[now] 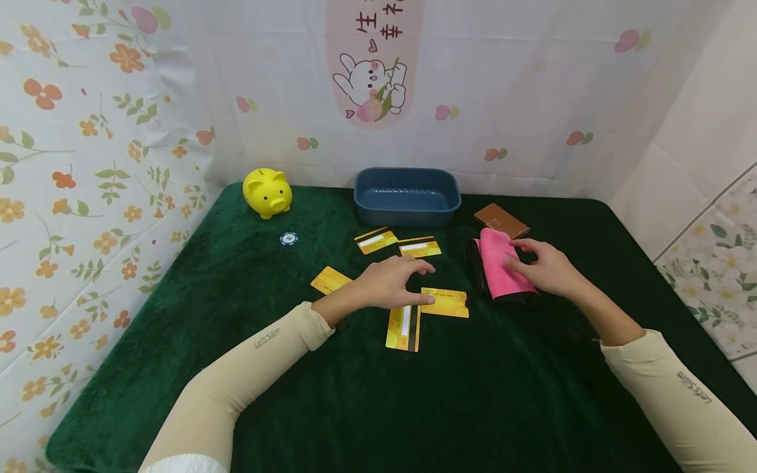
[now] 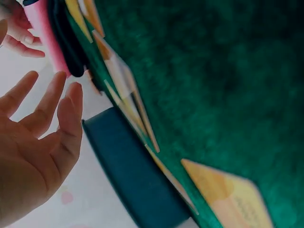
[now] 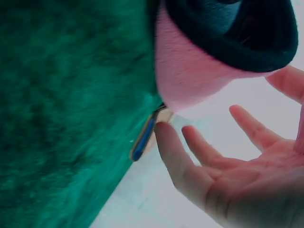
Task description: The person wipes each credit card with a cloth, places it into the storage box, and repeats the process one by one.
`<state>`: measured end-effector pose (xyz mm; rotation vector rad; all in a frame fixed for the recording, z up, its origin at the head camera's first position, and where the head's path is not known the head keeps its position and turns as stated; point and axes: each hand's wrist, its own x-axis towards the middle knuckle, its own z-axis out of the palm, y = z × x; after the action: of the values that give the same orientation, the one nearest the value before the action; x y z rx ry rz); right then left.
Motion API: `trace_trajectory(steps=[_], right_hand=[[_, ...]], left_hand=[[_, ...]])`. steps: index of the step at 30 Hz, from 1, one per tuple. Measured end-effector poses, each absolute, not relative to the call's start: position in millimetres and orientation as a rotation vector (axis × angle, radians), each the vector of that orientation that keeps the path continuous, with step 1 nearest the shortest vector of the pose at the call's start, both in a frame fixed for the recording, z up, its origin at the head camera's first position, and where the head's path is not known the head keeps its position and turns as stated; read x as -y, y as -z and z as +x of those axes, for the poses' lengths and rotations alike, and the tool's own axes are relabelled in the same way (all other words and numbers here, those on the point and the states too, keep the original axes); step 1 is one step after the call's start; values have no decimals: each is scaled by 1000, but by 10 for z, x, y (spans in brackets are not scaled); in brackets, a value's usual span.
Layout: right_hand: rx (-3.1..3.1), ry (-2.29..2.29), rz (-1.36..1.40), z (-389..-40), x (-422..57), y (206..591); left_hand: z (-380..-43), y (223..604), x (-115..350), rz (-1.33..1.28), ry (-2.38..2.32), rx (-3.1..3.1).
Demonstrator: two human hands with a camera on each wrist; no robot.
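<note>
My left hand (image 1: 390, 282) hovers over the yellow bank cards with thumb and fingers spread apart, holding nothing. Under it, one card (image 1: 404, 336) lies striped side up, overlapped by another card (image 1: 449, 303); a third card (image 1: 330, 280) is partly behind the wrist. The right hand (image 1: 547, 268) is at the right side of a pink pouch (image 1: 503, 263) with black edging. In the right wrist view, the fingers are loosely bent and apart beside the pouch (image 3: 190, 71), whose dark mouth gapes, with the thumb right at its rim.
Two more cards (image 1: 376, 241) lie in front of a blue bin (image 1: 408, 217). A brown wallet (image 1: 501, 220) is behind the pouch. At the back left stand a yellow piggy bank (image 1: 266, 194) and a poker chip (image 1: 288, 238). Green cloth (image 1: 461, 394) covers the table.
</note>
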<state>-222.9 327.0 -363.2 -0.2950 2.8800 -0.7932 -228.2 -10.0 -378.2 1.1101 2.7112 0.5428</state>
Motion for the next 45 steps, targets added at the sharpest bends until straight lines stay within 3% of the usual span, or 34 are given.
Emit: trace_trajectory(steps=[19, 45], right_hand=[[-2544, 1025, -178, -2363, -3355, 3791], [-2572, 995, -159, -2444, -3280, 3788]], left_hand=[[-2422, 3913, -67, 1047, -345, -2624], [-2482, 3872, -149, 1033, -274, -2602]])
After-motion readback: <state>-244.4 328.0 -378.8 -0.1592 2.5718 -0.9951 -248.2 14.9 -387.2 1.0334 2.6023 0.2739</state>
